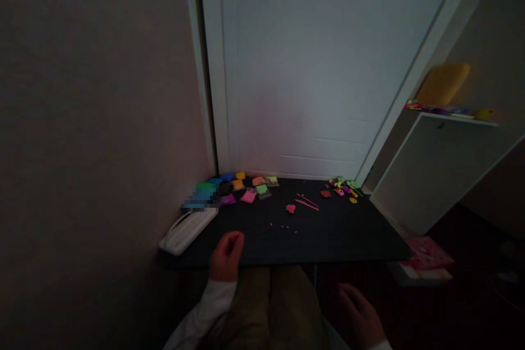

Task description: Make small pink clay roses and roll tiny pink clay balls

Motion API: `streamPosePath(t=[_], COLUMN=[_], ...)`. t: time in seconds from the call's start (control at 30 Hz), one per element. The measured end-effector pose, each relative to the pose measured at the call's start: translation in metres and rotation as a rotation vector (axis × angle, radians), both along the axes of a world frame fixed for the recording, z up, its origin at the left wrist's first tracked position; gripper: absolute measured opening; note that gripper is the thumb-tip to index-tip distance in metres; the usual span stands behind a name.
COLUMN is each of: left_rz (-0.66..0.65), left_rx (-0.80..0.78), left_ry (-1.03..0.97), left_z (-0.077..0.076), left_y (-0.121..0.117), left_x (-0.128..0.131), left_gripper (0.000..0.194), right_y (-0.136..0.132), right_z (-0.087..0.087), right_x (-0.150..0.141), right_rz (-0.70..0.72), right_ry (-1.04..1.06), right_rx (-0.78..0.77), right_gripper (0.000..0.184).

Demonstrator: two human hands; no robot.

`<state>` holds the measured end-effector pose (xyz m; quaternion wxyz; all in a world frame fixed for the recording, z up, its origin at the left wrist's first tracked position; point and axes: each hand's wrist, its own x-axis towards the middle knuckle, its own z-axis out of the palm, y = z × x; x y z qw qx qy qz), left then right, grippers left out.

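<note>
My left hand [227, 256] is over the front edge of the black table [348, 238], fingers curled together in a pinch. Whatever is between them, if anything, cannot be made out. Lower down, in front of the table edge, my right hand [361, 314] is a little blurred, its fingers loosely stretched and no object visible in it. Nearest to my left hand on the tabletop are several tiny pink bits [282, 226] in a loose row. Behind them sits a bumpy pink clump [291, 209], apparently of modelling clay. Two thin pink modelling tools [307, 205] lie to its right.
Packets of coloured clay [248, 196] line the back left. A white elongated case [191, 231] lies at the left edge. Small colourful figures [343, 187] and a reddish lump [325, 194] are at the back right. A white door [295, 65] rises behind; boxes [426, 257] stand right.
</note>
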<state>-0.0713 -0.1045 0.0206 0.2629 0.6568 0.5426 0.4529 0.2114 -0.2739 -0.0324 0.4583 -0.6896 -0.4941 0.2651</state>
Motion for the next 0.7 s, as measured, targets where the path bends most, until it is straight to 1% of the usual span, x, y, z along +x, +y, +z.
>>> streamPosePath(t=[0.07, 0.13, 0.2, 0.23, 0.3, 0.37, 0.47, 0.57, 0.7], left_rz=[-0.085, -0.185, -0.259, -0.284, -0.316, -0.338, -0.375, -0.402, -0.444], left_rx=[-0.023, -0.064, -0.115, -0.136, -0.168, -0.184, -0.189, -0.181, -0.156], left_ry=[0.095, 0.211, 0.313, 0.355, 0.426, 0.482, 0.551, 0.603, 0.633], left_z=[-0.002, -0.006, -0.013, -0.017, -0.025, -0.032, -0.037, -0.039, -0.044], left_y=[0.023, 0.044, 0.061, 0.068, 0.078, 0.085, 0.092, 0.096, 0.1], left_x=[0.016, 0.032, 0.044, 0.048, 0.051, 0.053, 0.056, 0.059, 0.059], left_gripper=[0.026, 0.025, 0.024, 0.025, 0.026, 0.026, 0.026, 0.025, 0.024], right_y=[0.03, 0.058, 0.079, 0.084, 0.088, 0.085, 0.08, 0.088, 0.11], right_z=[0.007, 0.015, 0.023, 0.025, 0.028, 0.027, 0.022, 0.022, 0.029], right_x=[0.005, 0.003, -0.005, -0.01, -0.022, -0.033, -0.045, -0.047, -0.036], right_rz=[0.046, 0.09, 0.138, 0.167, 0.223, 0.27, 0.305, 0.296, 0.252], right_ry=[-0.023, -0.039, -0.052, -0.057, -0.058, -0.048, -0.022, 0.0, 0.032], right_rx=[0.047, 0.092, 0.114, 0.116, 0.105, 0.083, 0.048, 0.033, 0.029], right_gripper=[0.022, 0.025, 0.026, 0.025, 0.023, 0.022, 0.02, 0.02, 0.02])
